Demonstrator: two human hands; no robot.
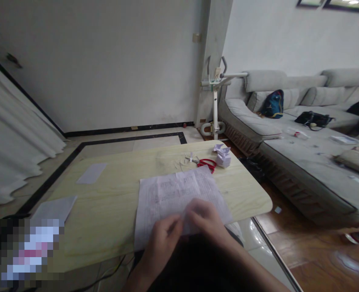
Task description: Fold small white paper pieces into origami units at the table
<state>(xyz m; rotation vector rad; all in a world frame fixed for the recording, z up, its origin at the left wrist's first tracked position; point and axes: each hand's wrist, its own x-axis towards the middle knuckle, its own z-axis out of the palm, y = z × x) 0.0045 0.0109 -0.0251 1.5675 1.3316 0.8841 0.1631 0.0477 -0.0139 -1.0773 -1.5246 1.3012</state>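
A large creased sheet of printed paper (173,188) lies at the table's near edge, partly hanging over it. Above its lower part, close to my body, my left hand (166,232) and my right hand (204,215) meet with curled fingers pinched together. Motion blurs the fingertips, and whatever small pale thing they hold cannot be made out. Beyond the sheet's far edge rest red-handled scissors (206,164), with thin pale scraps (182,162) by the blades. Folded pieces of paper (223,157) are stacked just right of the scissors.
On the left of the wooden table (106,215) lie a small paper sheet (91,173) and a larger white sheet (54,207); a pixelated patch covers the near left corner. Cables (109,275) run below. A grey sofa (307,162) with bags stands right, exercise equipment (215,105) behind.
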